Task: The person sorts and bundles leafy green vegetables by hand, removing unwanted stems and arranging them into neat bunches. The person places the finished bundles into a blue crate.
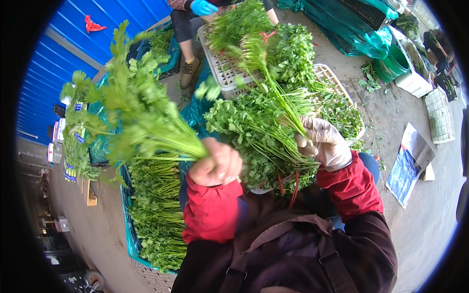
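My bare left hand (216, 164) is closed around the stems of a leafy green bunch, perhaps celery or coriander (146, 113), blurred by motion, its leaves fanning up and left. In my gloved right hand (324, 143) are several thin green stems with leaves (284, 99), pinched at their lower ends. Just below and between the hands lies a pile of loose leafy herbs (245, 128), its stems pointing towards the right hand. Red ties (295, 190) hang at the near edge of the pile, over my lap.
A lined crate of packed herbs (157, 216) stands at my left. Ahead, a white plastic crate (223, 78) holds tied bunches, beside another person's blue-gloved hand (203, 7). A green bucket (392, 64), a white basket (439, 115) and a printed sheet (408, 168) are at right.
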The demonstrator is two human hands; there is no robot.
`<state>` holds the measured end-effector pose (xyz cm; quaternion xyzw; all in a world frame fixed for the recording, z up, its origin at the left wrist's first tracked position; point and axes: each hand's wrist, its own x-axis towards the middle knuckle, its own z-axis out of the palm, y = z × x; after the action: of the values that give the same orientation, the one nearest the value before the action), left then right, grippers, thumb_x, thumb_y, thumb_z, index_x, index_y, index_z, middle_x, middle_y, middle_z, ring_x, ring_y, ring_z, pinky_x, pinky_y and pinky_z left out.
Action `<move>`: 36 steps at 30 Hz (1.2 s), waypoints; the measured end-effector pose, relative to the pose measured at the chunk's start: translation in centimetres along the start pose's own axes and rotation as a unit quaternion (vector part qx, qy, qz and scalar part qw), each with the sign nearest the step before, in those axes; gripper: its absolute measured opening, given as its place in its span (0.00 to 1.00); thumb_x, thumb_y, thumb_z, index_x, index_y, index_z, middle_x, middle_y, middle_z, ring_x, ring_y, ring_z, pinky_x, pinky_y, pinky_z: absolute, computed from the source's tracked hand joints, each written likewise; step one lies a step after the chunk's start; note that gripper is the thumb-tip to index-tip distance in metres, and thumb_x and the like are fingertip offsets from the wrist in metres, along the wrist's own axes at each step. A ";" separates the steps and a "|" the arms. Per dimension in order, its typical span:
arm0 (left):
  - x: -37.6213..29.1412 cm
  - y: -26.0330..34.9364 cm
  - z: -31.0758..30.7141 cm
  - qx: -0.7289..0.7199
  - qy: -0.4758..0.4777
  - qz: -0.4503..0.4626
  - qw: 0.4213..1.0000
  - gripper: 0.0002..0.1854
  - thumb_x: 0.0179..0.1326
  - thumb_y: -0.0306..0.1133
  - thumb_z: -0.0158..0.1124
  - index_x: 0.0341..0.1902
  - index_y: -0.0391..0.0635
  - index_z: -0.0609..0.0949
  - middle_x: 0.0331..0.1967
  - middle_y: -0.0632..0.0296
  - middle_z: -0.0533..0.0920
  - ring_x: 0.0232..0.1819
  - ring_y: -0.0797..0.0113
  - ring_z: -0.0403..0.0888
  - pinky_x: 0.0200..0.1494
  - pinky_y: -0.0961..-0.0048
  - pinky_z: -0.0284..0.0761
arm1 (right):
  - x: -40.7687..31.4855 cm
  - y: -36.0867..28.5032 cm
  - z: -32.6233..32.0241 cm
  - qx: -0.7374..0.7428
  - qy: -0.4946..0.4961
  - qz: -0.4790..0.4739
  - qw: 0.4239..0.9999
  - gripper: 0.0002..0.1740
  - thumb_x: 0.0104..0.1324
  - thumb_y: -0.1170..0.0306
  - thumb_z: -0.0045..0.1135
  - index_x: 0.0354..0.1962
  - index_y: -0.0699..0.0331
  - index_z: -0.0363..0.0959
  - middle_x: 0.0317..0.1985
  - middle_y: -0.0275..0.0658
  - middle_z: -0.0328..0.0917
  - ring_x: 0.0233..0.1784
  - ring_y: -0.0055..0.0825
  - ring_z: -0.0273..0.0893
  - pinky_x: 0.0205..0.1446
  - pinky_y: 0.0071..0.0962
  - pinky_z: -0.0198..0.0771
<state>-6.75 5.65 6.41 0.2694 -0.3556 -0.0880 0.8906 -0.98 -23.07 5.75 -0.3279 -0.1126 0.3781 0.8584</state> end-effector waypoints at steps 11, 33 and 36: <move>0.4 -10.4 -0.2 0.027 0.479 -0.129 0.868 0.13 0.69 0.38 0.62 0.47 0.39 0.80 0.43 0.52 0.85 0.45 0.58 0.84 0.48 0.63 0.81 | -1.1 0.9 -1.2 0.093 -0.036 -0.017 0.995 0.28 0.68 0.70 0.59 0.62 0.75 0.66 0.36 0.41 0.83 0.30 0.25 0.77 0.35 0.21 0.70; 0.8 -13.5 1.0 0.009 0.396 -0.153 0.905 0.21 0.65 0.34 0.69 0.59 0.44 0.76 0.48 0.62 0.83 0.45 0.66 0.83 0.46 0.67 0.81 | -1.4 0.2 0.6 -0.733 0.124 -0.160 0.650 0.46 0.54 0.82 0.65 0.71 0.57 0.61 0.27 0.36 0.78 0.27 0.30 0.78 0.33 0.29 0.74; 1.0 -13.7 0.8 0.028 0.448 -0.120 0.885 0.19 0.61 0.29 0.72 0.54 0.45 0.78 0.46 0.65 0.83 0.46 0.69 0.82 0.49 0.70 0.78 | -1.5 0.8 0.6 -0.730 0.128 -0.145 0.656 0.46 0.55 0.82 0.65 0.72 0.57 0.60 0.29 0.36 0.78 0.28 0.28 0.77 0.35 0.28 0.74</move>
<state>-6.06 -6.52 0.09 0.3453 0.1145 -0.0545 0.9299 -2.74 -23.48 5.77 -0.8734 -0.2877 -0.0007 0.3928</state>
